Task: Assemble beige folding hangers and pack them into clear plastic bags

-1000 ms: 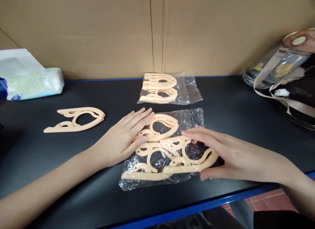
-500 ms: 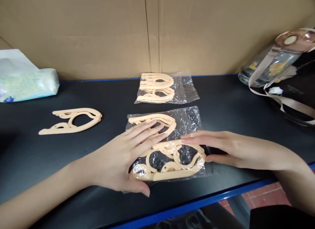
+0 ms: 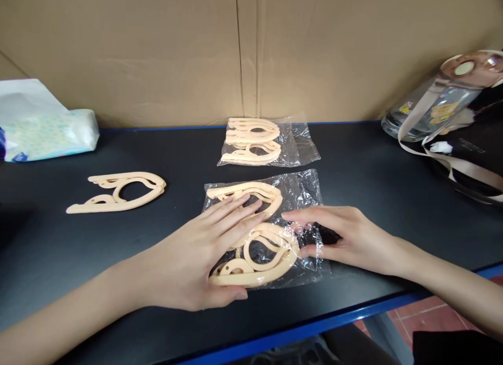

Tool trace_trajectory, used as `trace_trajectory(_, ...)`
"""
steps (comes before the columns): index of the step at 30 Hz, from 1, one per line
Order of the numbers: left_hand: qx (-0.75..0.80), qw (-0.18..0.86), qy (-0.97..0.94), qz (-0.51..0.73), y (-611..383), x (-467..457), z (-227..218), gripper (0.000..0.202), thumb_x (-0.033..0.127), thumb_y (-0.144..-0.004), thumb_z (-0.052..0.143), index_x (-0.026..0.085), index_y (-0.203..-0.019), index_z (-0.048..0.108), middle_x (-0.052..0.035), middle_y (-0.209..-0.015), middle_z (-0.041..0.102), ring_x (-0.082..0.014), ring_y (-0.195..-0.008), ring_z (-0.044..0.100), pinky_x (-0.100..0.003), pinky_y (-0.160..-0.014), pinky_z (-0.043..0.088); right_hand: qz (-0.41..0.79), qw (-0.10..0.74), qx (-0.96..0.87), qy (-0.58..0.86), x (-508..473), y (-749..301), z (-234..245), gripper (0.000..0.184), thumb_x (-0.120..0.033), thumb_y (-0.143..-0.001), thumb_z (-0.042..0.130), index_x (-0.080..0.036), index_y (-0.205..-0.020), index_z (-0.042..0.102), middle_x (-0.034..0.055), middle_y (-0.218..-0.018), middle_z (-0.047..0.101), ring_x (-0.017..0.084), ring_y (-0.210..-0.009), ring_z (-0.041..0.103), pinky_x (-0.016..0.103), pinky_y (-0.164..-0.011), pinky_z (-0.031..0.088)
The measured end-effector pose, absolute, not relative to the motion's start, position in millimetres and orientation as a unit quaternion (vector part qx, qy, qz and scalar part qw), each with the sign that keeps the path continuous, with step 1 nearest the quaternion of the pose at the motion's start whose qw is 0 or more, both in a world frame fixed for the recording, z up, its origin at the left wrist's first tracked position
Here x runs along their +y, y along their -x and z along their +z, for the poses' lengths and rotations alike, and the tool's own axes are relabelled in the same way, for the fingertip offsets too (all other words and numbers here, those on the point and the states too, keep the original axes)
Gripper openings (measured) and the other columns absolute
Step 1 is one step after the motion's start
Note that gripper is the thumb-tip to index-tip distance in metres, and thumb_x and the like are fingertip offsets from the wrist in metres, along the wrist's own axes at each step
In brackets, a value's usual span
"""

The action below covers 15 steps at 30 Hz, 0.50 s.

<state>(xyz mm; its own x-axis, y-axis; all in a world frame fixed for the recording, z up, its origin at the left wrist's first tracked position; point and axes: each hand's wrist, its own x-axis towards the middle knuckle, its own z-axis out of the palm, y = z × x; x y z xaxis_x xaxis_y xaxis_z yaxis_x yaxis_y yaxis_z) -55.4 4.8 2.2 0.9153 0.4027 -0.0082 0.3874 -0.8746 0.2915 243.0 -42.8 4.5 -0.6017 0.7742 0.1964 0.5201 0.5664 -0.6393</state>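
A clear plastic bag (image 3: 304,189) lies on the black table with beige folding clothes hangers inside. The upper hanger (image 3: 271,189) is folded and partly under my left fingers. Nearer to me is another folded hanger (image 3: 275,268), its left end beside my left thumb. My left hand (image 3: 196,260) rests flat on the bag, fingers spread. At the bag's right end my right hand (image 3: 341,234) has thumb and fingers apart, fingertips in or under the film, the thumb tip at the near hanger's rounded end. Whether the fingers touch the hanger is unclear.
A loose folded hanger (image 3: 151,200) lies to the left. Behind is another bag of hangers (image 3: 271,140). A tissue pack (image 3: 51,134) stands at far left; a strapped water bottle (image 3: 424,106) leans at the right. The table's blue edge (image 3: 314,331) runs in front.
The near hanger has slid left in the bag and looks more tightly folded. My right hand has followed it left, its thumb and fingers now bent. My left hand stays on the bag.
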Motion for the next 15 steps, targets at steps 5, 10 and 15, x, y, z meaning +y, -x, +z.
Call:
trace_trajectory(5,0.223,0.158,-0.962,-0.001,53.3,2.9,6.5,0.099,0.053,-0.082,0.065,0.024,-0.158,0.008,-0.0035,-0.166,0.015,-0.0280,-0.153,0.012,-0.048,-0.123,0.023,0.228,0.254,-0.880,0.330,-45.6,-237.3,1.2,0.044,-0.020,-0.093,0.063,-0.022,-0.136,0.053,0.0026,-0.110,0.072,0.011,-0.092,0.069,0.020,-0.084,0.053)
trace_trajectory(10,0.228,0.163,-0.960,0.007,51.0,0.9,5.7,0.102,0.042,-0.078,0.067,0.025,-0.158,0.006,-0.0017,-0.166,0.013,-0.0268,-0.153,0.010,-0.047,-0.125,0.019,0.161,0.259,-0.902,0.305,-48.5,-230.1,0.8,0.034,-0.018,-0.095,0.059,-0.019,-0.130,0.056,0.0044,-0.099,0.073,0.014,-0.079,0.065,0.024,-0.071,0.052)
trace_trajectory(15,0.220,0.165,-0.961,0.037,52.6,1.9,1.2,0.101,0.040,-0.076,0.067,0.024,-0.158,0.010,-0.0043,-0.165,0.017,-0.0285,-0.153,0.013,-0.047,-0.125,0.017,0.160,0.260,-0.896,0.323,-48.9,-227.2,0.1,0.037,-0.023,-0.096,0.059,-0.019,-0.132,0.054,0.0034,-0.097,0.073,0.013,-0.081,0.066,0.023,-0.074,0.053)
